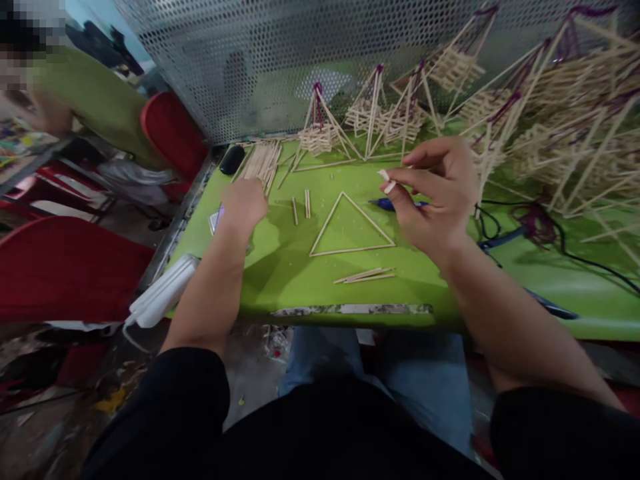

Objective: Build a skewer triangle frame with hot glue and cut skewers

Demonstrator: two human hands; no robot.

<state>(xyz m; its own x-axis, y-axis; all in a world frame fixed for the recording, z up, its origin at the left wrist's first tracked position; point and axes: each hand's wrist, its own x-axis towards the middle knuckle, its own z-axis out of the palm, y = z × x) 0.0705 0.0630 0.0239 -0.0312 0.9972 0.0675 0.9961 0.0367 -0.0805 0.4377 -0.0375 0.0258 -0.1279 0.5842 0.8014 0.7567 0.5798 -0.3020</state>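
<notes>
My left hand (245, 205) is at the near end of a pile of thin wooden sticks (263, 160). Its fingers are blurred and mostly hidden by the back of the hand. Raised above the table, my right hand (437, 193) pinches a small white piece (386, 180) between thumb and index finger. Below and left of it lies a flat triangle of sticks (353, 251). A blue pointed tool (385, 204) is partly covered by my right hand. Short sticks (307, 204) lie left of the triangle, and several loose sticks (365, 275) lie in front of it.
Stick-built pyramids with purple thread (320, 137) stand along the back and crowd the right side of the green table (280, 280). Dark-handled pliers (505, 239) and a black cord (575, 253) lie right. A white device (163, 290) is at the left edge. Another person (95, 100) sits beyond.
</notes>
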